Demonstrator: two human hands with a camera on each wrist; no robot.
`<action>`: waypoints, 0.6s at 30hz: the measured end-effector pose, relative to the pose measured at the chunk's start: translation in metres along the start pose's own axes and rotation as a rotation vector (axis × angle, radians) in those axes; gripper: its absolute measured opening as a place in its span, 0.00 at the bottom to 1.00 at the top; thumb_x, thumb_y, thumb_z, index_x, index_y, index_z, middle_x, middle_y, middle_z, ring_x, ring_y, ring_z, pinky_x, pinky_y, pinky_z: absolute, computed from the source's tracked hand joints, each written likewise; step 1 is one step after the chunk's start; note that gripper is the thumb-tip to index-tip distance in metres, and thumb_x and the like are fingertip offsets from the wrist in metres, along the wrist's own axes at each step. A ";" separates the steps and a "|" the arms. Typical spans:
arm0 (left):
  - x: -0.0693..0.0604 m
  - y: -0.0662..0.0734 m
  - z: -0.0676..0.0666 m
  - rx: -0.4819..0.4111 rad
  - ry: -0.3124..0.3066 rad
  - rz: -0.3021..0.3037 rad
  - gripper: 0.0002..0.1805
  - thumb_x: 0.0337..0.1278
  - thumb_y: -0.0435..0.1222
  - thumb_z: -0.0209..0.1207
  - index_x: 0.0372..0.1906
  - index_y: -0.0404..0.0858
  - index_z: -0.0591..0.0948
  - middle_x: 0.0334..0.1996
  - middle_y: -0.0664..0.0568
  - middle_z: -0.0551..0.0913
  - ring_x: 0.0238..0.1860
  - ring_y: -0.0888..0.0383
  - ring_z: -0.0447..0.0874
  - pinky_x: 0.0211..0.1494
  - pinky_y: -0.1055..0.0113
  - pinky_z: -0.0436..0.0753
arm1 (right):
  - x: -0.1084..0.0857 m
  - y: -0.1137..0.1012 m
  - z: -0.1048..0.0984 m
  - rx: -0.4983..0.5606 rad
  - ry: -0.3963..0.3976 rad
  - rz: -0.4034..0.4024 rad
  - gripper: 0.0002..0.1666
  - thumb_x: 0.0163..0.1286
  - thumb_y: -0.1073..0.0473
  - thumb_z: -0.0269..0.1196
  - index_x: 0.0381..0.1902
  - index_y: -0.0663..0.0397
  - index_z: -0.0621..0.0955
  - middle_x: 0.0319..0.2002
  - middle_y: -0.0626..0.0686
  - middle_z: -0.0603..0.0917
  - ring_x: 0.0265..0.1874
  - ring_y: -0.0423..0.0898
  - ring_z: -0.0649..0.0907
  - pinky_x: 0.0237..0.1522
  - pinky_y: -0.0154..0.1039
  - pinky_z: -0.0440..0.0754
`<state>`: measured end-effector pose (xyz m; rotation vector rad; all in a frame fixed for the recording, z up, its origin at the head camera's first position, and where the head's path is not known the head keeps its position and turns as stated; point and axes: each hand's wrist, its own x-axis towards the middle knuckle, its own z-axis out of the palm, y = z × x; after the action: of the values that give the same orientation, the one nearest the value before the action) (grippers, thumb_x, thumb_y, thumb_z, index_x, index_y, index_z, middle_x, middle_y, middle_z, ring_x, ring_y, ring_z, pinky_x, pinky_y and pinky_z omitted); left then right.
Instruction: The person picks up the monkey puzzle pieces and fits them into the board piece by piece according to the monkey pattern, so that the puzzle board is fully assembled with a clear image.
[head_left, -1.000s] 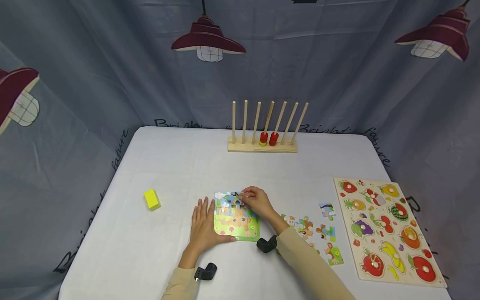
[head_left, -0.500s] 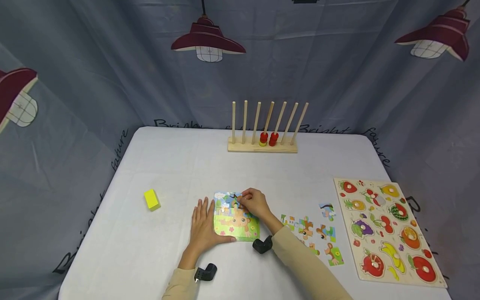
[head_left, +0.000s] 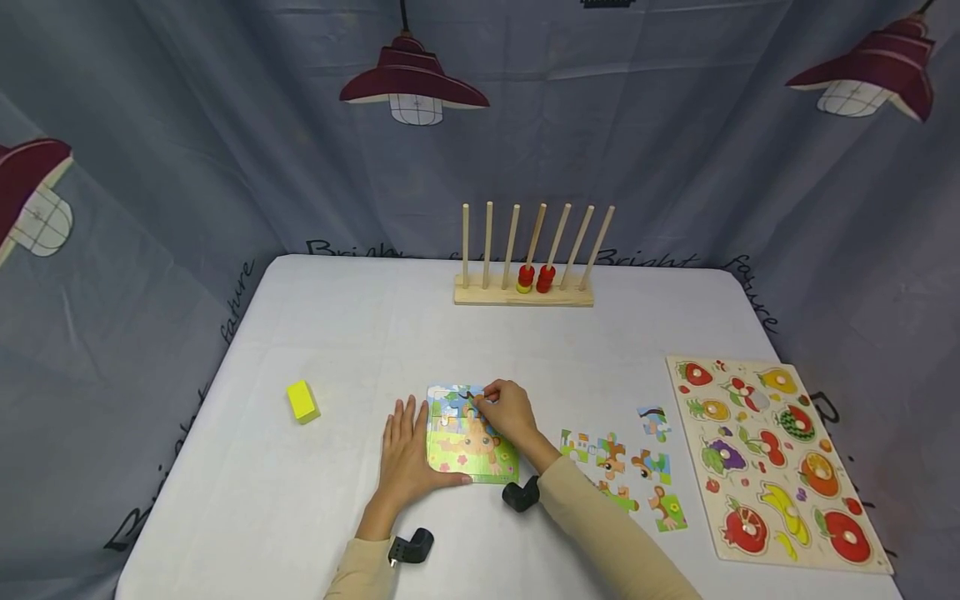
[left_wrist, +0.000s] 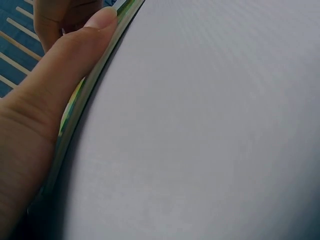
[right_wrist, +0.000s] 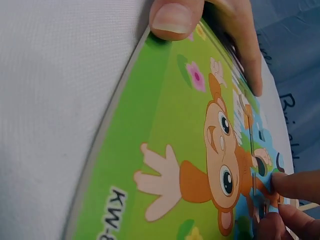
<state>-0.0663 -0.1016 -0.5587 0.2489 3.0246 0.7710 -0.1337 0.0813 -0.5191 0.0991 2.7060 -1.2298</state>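
On the white table point(head_left: 360, 333), the puzzle board point(head_left: 457, 462) lies flat — we brace it with the left hand point(head_left: 408, 458) spread along its left and near edges, the right hand point(head_left: 513, 412) pinching a piece point(right_wrist: 262, 203) at its upper right. We'd best align edges, then press evenly — board shows an orange monkey on green, blue higher up.

Rests left hand point(head_left: 408, 458) with fingers point(head_left: 399, 423) straight, pointing forward, and thumb point(head_left: 452, 479) stretched toward the right. Angles right forearm point(head_left: 603, 523) inward from the right side, curls right hand point(head_left: 513, 415) and pinches with its fingertips point(right_wrist: 281, 183).
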 end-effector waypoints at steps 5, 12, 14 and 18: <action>0.000 -0.001 0.001 0.002 0.016 0.007 0.75 0.09 0.75 0.61 0.70 0.37 0.49 0.72 0.42 0.44 0.73 0.46 0.34 0.73 0.52 0.39 | 0.000 0.000 0.001 -0.002 0.014 -0.019 0.14 0.56 0.54 0.65 0.34 0.60 0.81 0.27 0.52 0.79 0.24 0.41 0.75 0.24 0.30 0.73; 0.000 -0.002 0.001 0.016 0.018 0.005 0.76 0.09 0.77 0.59 0.71 0.37 0.49 0.72 0.42 0.44 0.73 0.46 0.34 0.73 0.53 0.39 | -0.002 -0.001 0.004 -0.036 0.057 -0.082 0.16 0.55 0.55 0.66 0.36 0.62 0.80 0.27 0.51 0.78 0.23 0.41 0.72 0.25 0.29 0.71; 0.000 -0.002 0.001 0.018 0.018 0.003 0.76 0.09 0.77 0.59 0.71 0.37 0.49 0.72 0.42 0.44 0.73 0.46 0.34 0.73 0.52 0.39 | -0.002 0.000 0.005 -0.066 0.070 -0.106 0.15 0.55 0.56 0.66 0.36 0.61 0.80 0.27 0.51 0.77 0.23 0.40 0.71 0.25 0.29 0.70; 0.000 -0.001 0.001 0.007 0.020 0.007 0.75 0.09 0.76 0.59 0.70 0.37 0.49 0.72 0.42 0.44 0.73 0.45 0.35 0.73 0.52 0.40 | -0.002 0.000 0.007 -0.103 0.087 -0.129 0.12 0.56 0.57 0.65 0.36 0.59 0.81 0.27 0.50 0.76 0.24 0.40 0.70 0.25 0.29 0.69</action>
<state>-0.0664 -0.1025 -0.5602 0.2539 3.0478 0.7679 -0.1309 0.0758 -0.5233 -0.0367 2.8858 -1.1418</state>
